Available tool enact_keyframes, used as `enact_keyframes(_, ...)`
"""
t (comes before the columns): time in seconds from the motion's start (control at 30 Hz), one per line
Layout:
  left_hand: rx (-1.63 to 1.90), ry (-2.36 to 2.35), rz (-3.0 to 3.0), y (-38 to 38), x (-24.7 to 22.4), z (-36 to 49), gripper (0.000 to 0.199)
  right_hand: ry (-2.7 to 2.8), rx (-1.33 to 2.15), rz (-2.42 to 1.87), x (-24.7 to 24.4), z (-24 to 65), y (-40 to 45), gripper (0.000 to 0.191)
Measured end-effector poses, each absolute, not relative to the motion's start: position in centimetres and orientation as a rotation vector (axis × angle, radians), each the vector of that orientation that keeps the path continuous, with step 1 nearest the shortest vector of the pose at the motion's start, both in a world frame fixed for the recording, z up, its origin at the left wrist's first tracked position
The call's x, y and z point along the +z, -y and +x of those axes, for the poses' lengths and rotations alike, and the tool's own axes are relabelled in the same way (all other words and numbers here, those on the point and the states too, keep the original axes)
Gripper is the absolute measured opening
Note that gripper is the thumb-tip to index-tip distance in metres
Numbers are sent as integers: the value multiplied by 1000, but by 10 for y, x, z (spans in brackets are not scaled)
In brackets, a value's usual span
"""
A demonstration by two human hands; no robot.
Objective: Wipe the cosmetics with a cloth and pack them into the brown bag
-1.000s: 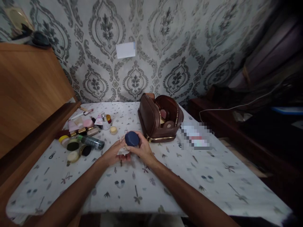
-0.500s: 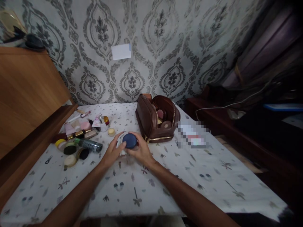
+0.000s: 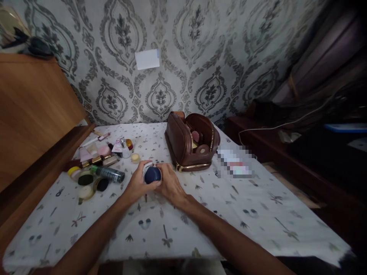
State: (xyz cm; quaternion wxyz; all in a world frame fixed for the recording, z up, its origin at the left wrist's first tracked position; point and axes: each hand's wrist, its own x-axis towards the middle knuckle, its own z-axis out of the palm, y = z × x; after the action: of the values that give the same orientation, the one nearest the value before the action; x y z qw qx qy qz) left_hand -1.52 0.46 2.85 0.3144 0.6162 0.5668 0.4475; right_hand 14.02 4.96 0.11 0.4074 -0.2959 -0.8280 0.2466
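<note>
A small round container with a dark blue top [image 3: 152,175] is held between my two hands above the table, and a bit of white shows along its far side. My left hand [image 3: 135,183] curls round its left side, with the thumb across the near edge. Against the right side press the bent fingers of my right hand [image 3: 171,186]. A small cream-coloured jar [image 3: 135,157] lies just beyond my left hand. Behind my right hand stands a brown cosmetic bag [image 3: 179,139], unzipped, with a pink round item [image 3: 195,136] visible inside.
At the left lie several cosmetics, among them a dark green bottle [image 3: 110,174], a black-lidded jar [image 3: 101,185] and a clear bottle [image 3: 124,148]. A blurred-out flat object [image 3: 235,160] rests right of the bag. A wooden panel [image 3: 37,91] borders the patterned tablecloth [image 3: 229,217].
The blue-topped container has turned and tilted between my hands, shifting slightly left. The fingers of my right hand have curled further over its right side.
</note>
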Motion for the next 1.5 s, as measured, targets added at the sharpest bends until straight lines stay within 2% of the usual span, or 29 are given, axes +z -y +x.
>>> enact_keyframes(0.13,1176,-1493,1811,-6,32,-19,45,2102,488,-726,3,137,-50,40)
enact_keyframes(0.37,1164,-1359,2314,-3,39,-21,25,2139,489,-808,-2,133,-52,25)
enact_keyframes(0.57,1166,-1209,2580,1,38,-21,29,1957,928,-933,8,136,-55,24)
enact_keyframes(0.77,1343,-1251,2463,2,32,-17,40,1655,1362,-926,11,136,-62,29)
enact_keyframes(0.87,1401,-1391,2221,1,34,-16,39,1636,1407,-878,13,135,-60,40)
enact_keyframes(1.1,1396,-1377,1522,-10,32,-25,48,1828,1093,-701,15,136,-54,49)
enact_keyframes(1.27,1431,-1283,1348,-11,27,-20,56,1472,1475,-670,9,130,-55,58)
enact_keyframes(1.43,1380,-1461,1570,-3,30,-9,49,1152,1699,-659,10,129,-55,69)
enact_keyframes(1.5,1416,-1493,1602,0,31,-8,45,1143,1740,-660,11,130,-56,68)
